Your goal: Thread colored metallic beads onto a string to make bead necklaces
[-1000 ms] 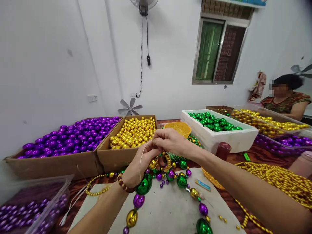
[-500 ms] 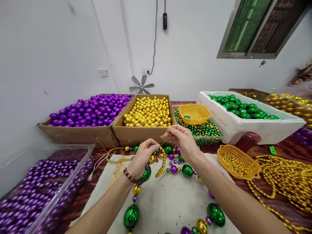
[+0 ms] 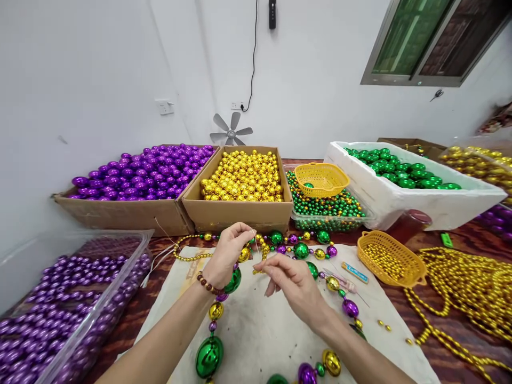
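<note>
My left hand (image 3: 232, 250) is closed, with thumb and fingertips pinching a thin thread (image 3: 256, 242) at the top of a short gold bead strand (image 3: 263, 245). Lower and to the right, my right hand (image 3: 294, 282) is closed too, its fingertips on the lower end of that gold strand. Exactly how thread and beads sit between those fingertips is too small to tell. A necklace of large green, gold and purple beads (image 3: 209, 356) curves around both hands on a pale cloth (image 3: 248, 330). Part of it is hidden behind my left hand and right forearm.
Behind stand a box of purple beads (image 3: 124, 213), a box of gold beads (image 3: 236, 213) and a white foam box (image 3: 432, 200) with green beads. At right are a yellow basket (image 3: 416, 272), gold strands (image 3: 468, 293) and a lighter-like blue-orange stick (image 3: 354, 272). A clear bin (image 3: 120, 288) flanks the left.
My right hand has come down from above the left hand to the lower end of the gold strand. My left hand has risen slightly. The view has shifted a little.
</note>
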Demonstrator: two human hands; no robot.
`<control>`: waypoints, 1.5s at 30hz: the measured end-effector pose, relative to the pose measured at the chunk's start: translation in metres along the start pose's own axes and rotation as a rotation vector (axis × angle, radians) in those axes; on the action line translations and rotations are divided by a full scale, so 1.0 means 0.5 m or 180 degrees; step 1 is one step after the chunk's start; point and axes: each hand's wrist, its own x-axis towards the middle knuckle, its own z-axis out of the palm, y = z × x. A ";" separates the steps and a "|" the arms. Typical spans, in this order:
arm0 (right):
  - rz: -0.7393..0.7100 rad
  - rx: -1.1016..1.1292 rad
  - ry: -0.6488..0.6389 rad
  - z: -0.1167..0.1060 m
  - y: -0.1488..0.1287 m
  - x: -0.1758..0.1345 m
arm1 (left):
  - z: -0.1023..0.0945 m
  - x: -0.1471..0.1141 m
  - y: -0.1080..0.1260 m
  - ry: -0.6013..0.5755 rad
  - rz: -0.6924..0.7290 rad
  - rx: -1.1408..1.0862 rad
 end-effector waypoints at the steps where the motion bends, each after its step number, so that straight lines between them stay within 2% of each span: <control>1: -0.0095 -0.0311 0.0026 0.008 0.016 -0.009 | -0.001 -0.001 0.004 0.0003 -0.0040 0.0026; 3: -0.0340 -0.0991 0.0106 0.021 0.046 -0.026 | -0.004 -0.001 0.011 -0.0072 -0.0187 0.0050; 7: -0.0605 -0.2042 0.0297 0.040 0.083 -0.040 | -0.006 -0.001 0.016 -0.0502 -0.0720 -0.0098; 10: -0.0542 -0.2446 0.0767 0.046 0.099 -0.033 | -0.003 -0.006 0.013 -0.0713 -0.0969 -0.0204; 13: -0.0536 -0.2516 0.1139 0.043 0.116 -0.022 | 0.002 -0.015 0.005 -0.0870 -0.1236 -0.0257; 16: -0.0422 -0.2206 0.1043 0.042 0.140 -0.017 | 0.008 -0.023 -0.006 -0.0999 -0.1512 -0.0282; 19: -0.0253 -0.1822 0.0829 0.048 0.164 -0.020 | 0.013 -0.027 -0.022 -0.0971 -0.1520 -0.0197; 23: 0.0017 -0.1218 0.0543 0.059 0.179 -0.044 | 0.017 -0.027 -0.056 -0.0599 -0.1028 0.0241; 28: 0.0627 0.0106 0.0314 0.072 0.163 -0.078 | 0.021 -0.031 -0.105 -0.0269 -0.0530 0.0542; 34: 0.1343 0.1479 0.0371 0.082 0.145 -0.068 | 0.025 -0.042 -0.141 -0.0167 -0.0148 0.0848; 37: 0.1524 0.1938 0.0020 0.063 0.132 -0.063 | 0.016 -0.044 -0.160 -0.0185 -0.0084 0.0936; 40: 0.1629 0.2375 -0.0399 0.037 0.124 -0.047 | 0.004 -0.042 -0.179 -0.0236 -0.0217 0.0778; 43: 0.1730 0.2692 -0.0754 0.020 0.123 -0.006 | -0.014 -0.031 -0.188 -0.0207 -0.0395 0.0408; 45: 0.1740 0.2568 -0.0994 0.016 0.123 0.034 | -0.029 -0.021 -0.189 -0.0177 -0.0513 0.0155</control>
